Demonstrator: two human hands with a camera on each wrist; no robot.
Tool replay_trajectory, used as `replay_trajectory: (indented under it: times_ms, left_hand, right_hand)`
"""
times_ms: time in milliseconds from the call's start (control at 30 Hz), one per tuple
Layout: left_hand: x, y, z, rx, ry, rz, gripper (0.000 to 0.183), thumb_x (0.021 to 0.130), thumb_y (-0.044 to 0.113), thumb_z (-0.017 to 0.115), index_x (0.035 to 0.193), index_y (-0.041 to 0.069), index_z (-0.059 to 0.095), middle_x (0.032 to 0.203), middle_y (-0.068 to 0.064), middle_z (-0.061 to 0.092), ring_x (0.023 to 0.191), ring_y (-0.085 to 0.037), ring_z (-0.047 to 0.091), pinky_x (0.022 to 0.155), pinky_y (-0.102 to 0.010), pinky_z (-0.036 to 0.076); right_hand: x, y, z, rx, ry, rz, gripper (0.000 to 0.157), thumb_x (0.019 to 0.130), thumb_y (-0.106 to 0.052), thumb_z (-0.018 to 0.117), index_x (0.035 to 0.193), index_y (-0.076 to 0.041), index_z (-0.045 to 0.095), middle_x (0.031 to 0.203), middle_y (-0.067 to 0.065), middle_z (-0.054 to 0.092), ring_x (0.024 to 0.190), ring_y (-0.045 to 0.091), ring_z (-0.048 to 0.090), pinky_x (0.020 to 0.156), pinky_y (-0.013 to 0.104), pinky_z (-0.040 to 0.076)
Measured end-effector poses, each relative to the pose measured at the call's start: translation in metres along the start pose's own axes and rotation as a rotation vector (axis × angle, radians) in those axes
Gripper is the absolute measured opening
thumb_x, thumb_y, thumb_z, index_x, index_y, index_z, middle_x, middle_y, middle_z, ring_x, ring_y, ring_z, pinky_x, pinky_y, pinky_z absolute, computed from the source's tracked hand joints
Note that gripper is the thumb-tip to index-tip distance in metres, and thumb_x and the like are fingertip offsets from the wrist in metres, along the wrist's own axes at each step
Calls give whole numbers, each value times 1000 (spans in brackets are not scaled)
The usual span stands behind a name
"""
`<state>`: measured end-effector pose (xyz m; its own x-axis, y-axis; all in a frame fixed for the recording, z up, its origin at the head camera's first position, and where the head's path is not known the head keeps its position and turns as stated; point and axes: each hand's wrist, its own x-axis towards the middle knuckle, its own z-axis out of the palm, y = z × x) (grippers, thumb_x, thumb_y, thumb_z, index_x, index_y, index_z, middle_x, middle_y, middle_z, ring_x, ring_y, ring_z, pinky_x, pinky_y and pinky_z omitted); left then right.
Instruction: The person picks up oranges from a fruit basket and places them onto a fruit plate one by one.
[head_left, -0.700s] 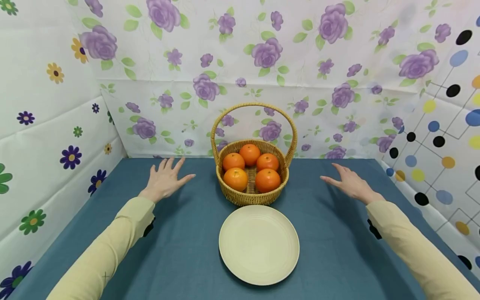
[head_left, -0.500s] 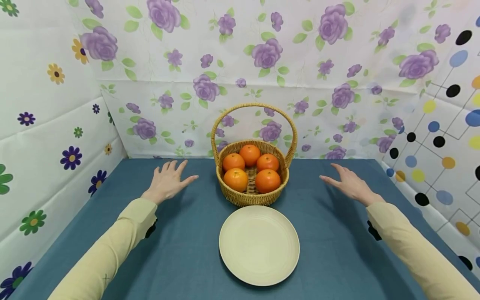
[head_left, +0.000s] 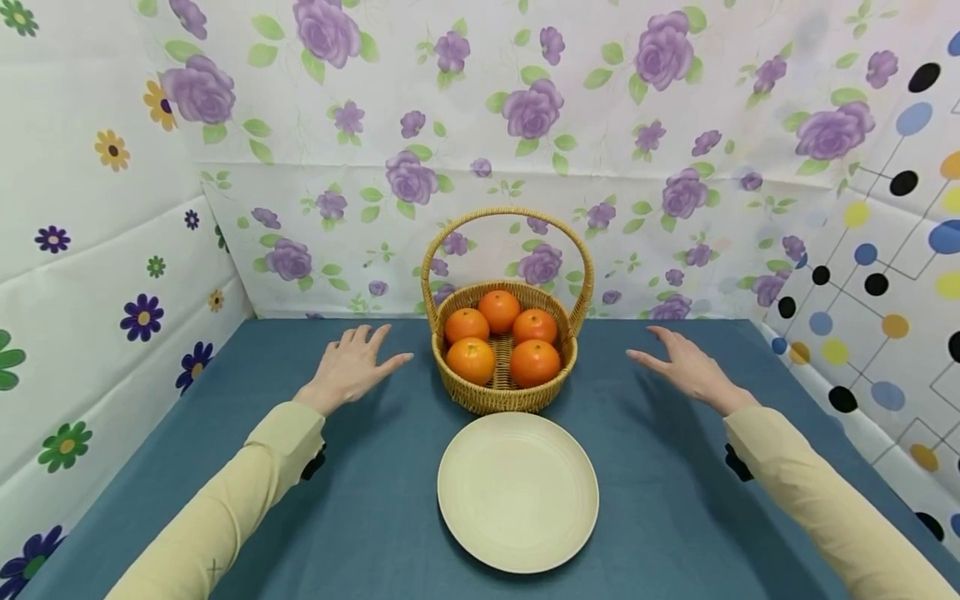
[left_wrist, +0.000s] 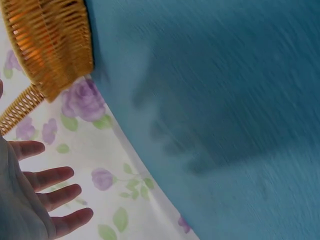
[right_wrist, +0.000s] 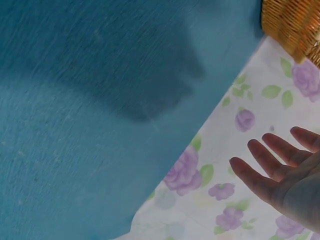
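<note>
A wicker basket [head_left: 504,402] with a tall arched handle [head_left: 507,211] stands near the back of the table, holding several orange round fruits, one of them a lighter orange fruit [head_left: 471,361] at the front left. My left hand [head_left: 348,367] hovers left of the basket, fingers spread and apart from it. On the other side my right hand [head_left: 690,367] is held above the table with straight fingers, touching nothing. Both wrist views show fingers [left_wrist: 55,177] extended, with part of the basket [right_wrist: 290,25] beyond. In front of the basket lies a round cream plate [head_left: 517,492].
Blue cloth [head_left: 360,517] covers the table. A white curtain with purple roses [head_left: 532,108] hangs behind it. Flower-printed cloth [head_left: 112,217] stands along the left side and dotted cloth [head_left: 885,275] along the right.
My left hand has moved right, closer to the basket. My right hand has shifted slightly left toward it. The basket, fruits and plate stay in place.
</note>
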<state>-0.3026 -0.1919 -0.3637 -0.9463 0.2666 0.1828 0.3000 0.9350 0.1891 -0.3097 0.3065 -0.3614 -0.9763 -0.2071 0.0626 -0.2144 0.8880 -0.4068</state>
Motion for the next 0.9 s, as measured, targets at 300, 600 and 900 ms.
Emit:
replay_trajectory:
  times_ms: [300, 600, 900]
  left_hand:
    - [-1, 15, 0, -51, 19, 28, 87, 82, 72, 28, 141, 8, 30, 132, -24, 34, 118, -41, 31, 90, -58, 26]
    - [-7, 26, -1, -118, 13, 25, 87, 81, 71, 29, 141, 8, 30, 132, -21, 35, 118, -39, 32, 91, -57, 27]
    - [-17, 42, 4, -153, 21, 80, 83, 82, 71, 29, 139, 10, 35, 129, -17, 39, 112, -36, 40, 84, -53, 36]
  right_hand:
    - [1, -12, -1, 22, 15, -20, 88, 84, -64, 41, 141, -1, 21, 137, 27, 27, 121, 44, 27, 88, 61, 26]
    - [2, -25, 1, 74, 24, -61, 85, 84, -62, 42, 141, -2, 23, 137, 23, 30, 118, 40, 34, 87, 59, 29]
    - [-1, -37, 9, 130, 16, -82, 83, 83, -62, 45, 141, -4, 25, 136, 21, 32, 118, 38, 35, 88, 58, 29]
